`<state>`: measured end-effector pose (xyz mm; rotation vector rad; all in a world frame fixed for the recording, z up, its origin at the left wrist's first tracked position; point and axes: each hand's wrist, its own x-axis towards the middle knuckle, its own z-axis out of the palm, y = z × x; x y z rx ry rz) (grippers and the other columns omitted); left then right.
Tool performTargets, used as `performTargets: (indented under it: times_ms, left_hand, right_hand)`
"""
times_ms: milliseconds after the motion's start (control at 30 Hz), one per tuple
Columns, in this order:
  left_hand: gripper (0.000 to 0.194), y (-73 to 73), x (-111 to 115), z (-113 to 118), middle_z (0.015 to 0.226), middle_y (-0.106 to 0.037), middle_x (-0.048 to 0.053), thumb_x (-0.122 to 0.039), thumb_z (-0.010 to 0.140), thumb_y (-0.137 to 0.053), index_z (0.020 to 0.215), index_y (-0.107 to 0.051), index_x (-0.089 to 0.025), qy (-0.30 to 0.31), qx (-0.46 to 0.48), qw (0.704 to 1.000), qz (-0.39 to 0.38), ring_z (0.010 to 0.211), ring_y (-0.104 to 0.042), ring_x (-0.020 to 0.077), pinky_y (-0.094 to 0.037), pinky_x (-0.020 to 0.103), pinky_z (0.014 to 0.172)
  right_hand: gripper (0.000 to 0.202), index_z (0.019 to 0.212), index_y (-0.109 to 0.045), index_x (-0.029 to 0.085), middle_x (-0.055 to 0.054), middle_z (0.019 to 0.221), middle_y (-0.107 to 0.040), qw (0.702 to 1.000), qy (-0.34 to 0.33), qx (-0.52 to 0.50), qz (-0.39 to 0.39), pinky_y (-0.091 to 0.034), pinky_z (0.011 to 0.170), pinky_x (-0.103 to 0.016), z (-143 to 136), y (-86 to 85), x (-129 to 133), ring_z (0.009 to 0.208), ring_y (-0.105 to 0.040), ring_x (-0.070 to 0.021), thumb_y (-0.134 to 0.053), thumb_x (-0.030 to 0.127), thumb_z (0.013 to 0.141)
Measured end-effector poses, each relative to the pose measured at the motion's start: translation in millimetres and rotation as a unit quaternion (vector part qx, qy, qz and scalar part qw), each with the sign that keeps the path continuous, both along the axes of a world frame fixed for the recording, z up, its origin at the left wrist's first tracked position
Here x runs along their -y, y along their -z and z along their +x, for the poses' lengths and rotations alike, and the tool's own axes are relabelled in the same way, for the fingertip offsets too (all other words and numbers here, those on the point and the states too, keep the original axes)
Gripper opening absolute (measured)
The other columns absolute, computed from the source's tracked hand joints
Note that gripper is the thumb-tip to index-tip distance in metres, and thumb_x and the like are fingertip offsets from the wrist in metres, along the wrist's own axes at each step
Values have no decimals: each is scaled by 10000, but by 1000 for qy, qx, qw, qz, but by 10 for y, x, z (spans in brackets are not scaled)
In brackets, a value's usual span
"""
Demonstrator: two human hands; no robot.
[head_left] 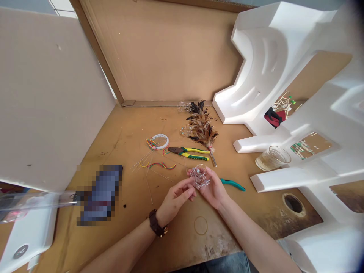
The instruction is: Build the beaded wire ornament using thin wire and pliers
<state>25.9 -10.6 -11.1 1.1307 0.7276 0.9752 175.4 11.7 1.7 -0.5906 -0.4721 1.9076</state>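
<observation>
A tangled silver wire piece [200, 176] with small beads rests in my right hand [213, 189], whose fingers curl up around it over the table. My left hand [178, 197], with a dark watch on its wrist, touches the piece's left side with its fingertips; its thumb and fingers are bent close together. Just beyond lie pliers with yellow-green handles [195, 155] and a feather bundle [201, 127]. A teal handle [233, 184] sticks out from behind my right hand. Left of the pliers are a white ring [160, 141] and coloured wires [162, 165].
White foam pieces [258, 68] and a glass [273, 158] stand at the right. A blurred-out blue object [102, 193] and a white device [31, 239] lie at the left. A thin ring [200, 225] lies near the front edge. Cardboard [170, 53] rises behind.
</observation>
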Motion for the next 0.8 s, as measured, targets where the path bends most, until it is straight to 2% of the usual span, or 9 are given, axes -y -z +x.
performTargets:
  times_ms: [100, 200, 267, 333, 400, 500, 600, 700, 800]
  left_hand:
    - [436, 12, 17, 22, 734, -600, 28, -291, 805, -557, 1217, -477, -175, 47, 18, 999, -9, 656, -521, 117, -427, 263, 651]
    - [602, 6, 20, 41, 756, -613, 32, -288, 795, -575, 1331, -314, -209, 62, 29, 997, -21, 639, -540, 118, -444, 258, 615]
    - [627, 3, 17, 46, 739, -622, 35, -300, 799, -569, 1342, -269, -206, 74, 37, 996, -37, 585, -545, 113, -451, 243, 552]
    - [541, 8, 14, 45, 686, -628, 33, -315, 802, -560, 1279, -341, -181, 95, 45, 993, -50, 517, -539, 107, -449, 225, 486]
    - [397, 18, 12, 39, 625, -622, 20, -333, 808, -546, 1148, -432, -165, 99, 52, 992, -55, 469, -534, 104, -440, 210, 439]
    - [241, 24, 9, 26, 562, -603, -7, -347, 825, -514, 973, -466, -164, 75, 31, 995, -58, 434, -529, 96, -441, 202, 426]
    - [215, 5, 1, 10, 517, -586, -26, -357, 823, -513, 897, -451, -165, 64, 9, 996, -67, 401, -516, 88, -436, 195, 420]
    - [225, -27, -4, -2, 476, -573, -39, -367, 811, -527, 862, -436, -168, 68, 5, 994, -83, 357, -489, 78, -413, 179, 385]
    - [235, -45, -8, -10, 434, -556, -54, -365, 794, -550, 849, -426, -174, 78, 1, 991, -106, 311, -453, 72, -373, 159, 333]
  right_hand:
    - [200, 879, -586, 189, -53, 945, -648, 1000, -6, 15, 18, -474, 765, -297, -30, -11, 26, 903, -594, -177, -492, 356, 820]
    - [222, 897, -580, 203, -37, 933, -639, 998, -47, 44, 16, -491, 565, -272, -49, -30, 44, 658, -596, -144, -478, 384, 820]
    - [214, 881, -586, 199, -31, 901, -637, 997, -49, 63, 22, -490, 596, -274, -55, -42, 50, 646, -586, -136, -495, 380, 812]
    - [206, 857, -597, 188, -35, 888, -635, 996, -40, 73, 28, -474, 727, -290, -57, -46, 54, 763, -594, -152, -521, 371, 801]
    - [223, 849, -607, 181, -44, 906, -633, 995, -42, 87, 30, -451, 777, -299, -57, -40, 56, 836, -587, -167, -533, 384, 793]
    - [259, 854, -613, 175, -51, 900, -637, 990, -31, 133, 30, -448, 732, -288, -53, -19, 53, 828, -588, -171, -546, 415, 782]
    - [283, 849, -604, 174, -40, 832, -639, 977, 6, 210, 48, -439, 689, -285, -35, -5, 44, 765, -582, -164, -576, 440, 757]
    - [279, 830, -589, 181, -12, 767, -607, 945, 47, 312, 87, -422, 633, -266, -9, -17, 44, 684, -544, -141, -597, 445, 738]
    - [284, 949, -561, 230, 20, 752, -552, 913, 99, 365, 150, -405, 597, -244, 13, -43, 53, 654, -503, -124, -633, 388, 723]
